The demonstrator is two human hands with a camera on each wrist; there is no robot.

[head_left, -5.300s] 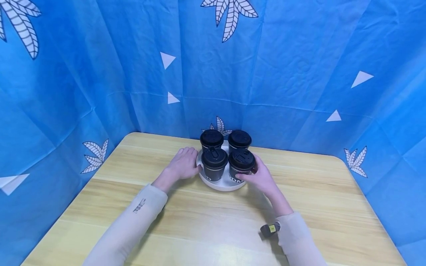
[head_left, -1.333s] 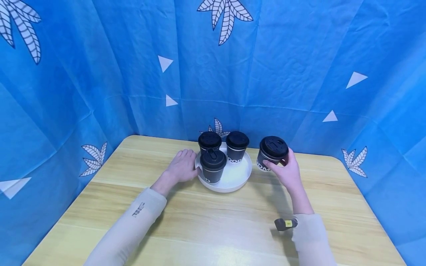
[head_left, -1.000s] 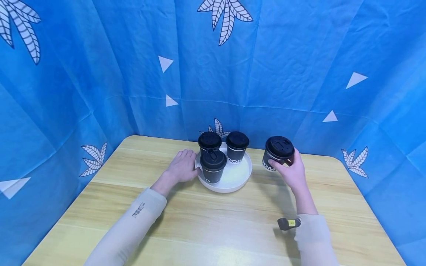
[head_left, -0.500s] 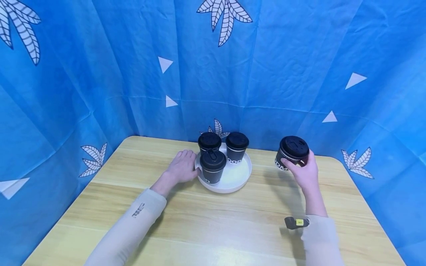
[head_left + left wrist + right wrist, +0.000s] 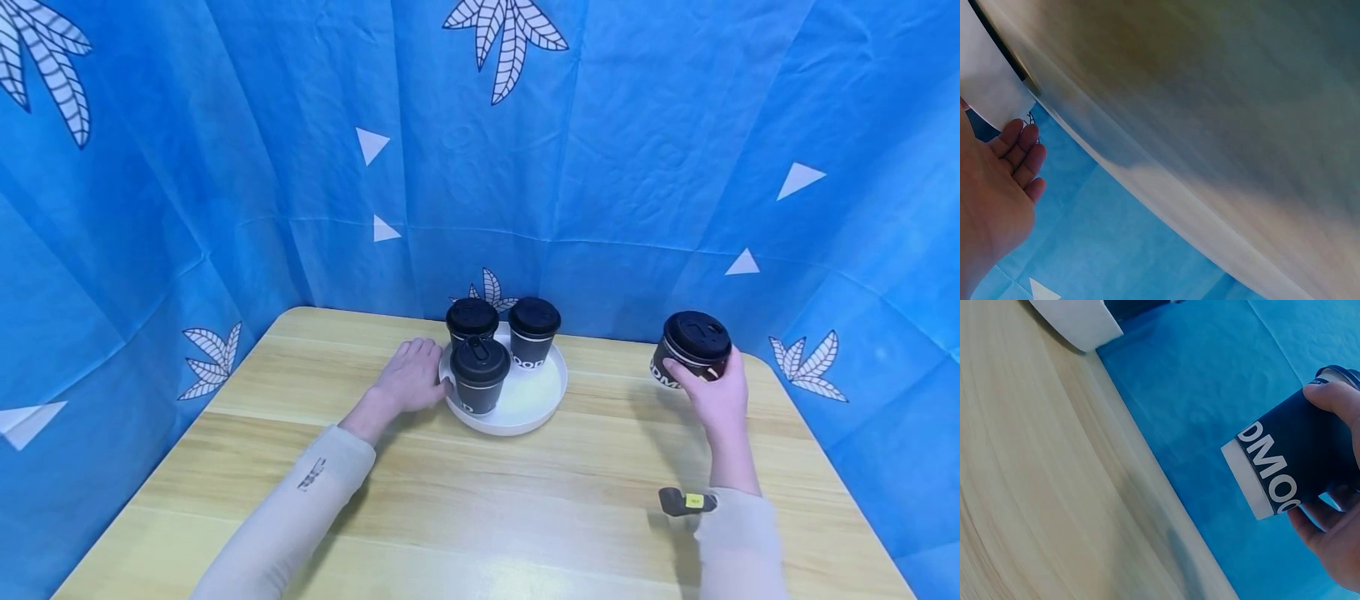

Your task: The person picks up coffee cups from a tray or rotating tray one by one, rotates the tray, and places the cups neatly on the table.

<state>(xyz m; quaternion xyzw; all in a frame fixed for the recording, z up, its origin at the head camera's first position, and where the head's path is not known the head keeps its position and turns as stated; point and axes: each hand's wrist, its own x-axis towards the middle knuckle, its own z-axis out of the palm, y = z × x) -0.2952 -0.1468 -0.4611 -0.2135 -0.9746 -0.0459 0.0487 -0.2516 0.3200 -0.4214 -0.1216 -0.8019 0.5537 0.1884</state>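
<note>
One black lidded cup (image 5: 684,340) in the head view, clamped in the right hand (image 5: 717,398) above the bench (image 5: 450,508), toward the far right corner and well apart from the white tray (image 5: 536,404). Rests the left hand (image 5: 408,375) just beside the tray's left edge, grasping nothing; contact unclear. On the tray, three upright cups (image 5: 482,379). In the left wrist view, loosely bent fingers (image 5: 1030,164) near the tray. In the right wrist view, thumb (image 5: 1335,397) and fingers round the cup, white lettering (image 5: 1266,453) uncovered, base clear of the bench.
</note>
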